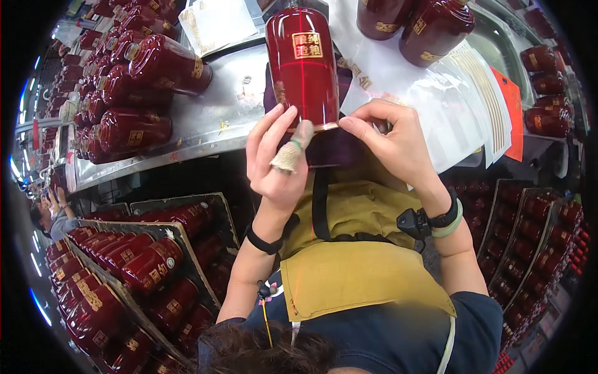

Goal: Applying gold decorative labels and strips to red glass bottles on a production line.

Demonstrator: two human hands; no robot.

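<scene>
A glossy dark red bottle [308,81] with a gold square label lies on a dark purple cloth [344,81] at the table's front edge, its base toward me. Thin red light lines cross on its body. My left hand [277,153] presses its fingers against the base end's left part; a knitted finger cover [288,156] sits on one finger. At the base's right corner, my right hand [392,134] has its thumb on the edge and its index finger bent close by. A narrow gold band [325,128] runs along the base between the hands.
Several red bottles [165,62] crowd the metal table [218,103] at left. At right lie white label sheets [430,106], an orange-red sheet [512,115] and more bottles [436,31]. Crates of bottles [149,262] stand below on both sides. A person [56,215] is at far left.
</scene>
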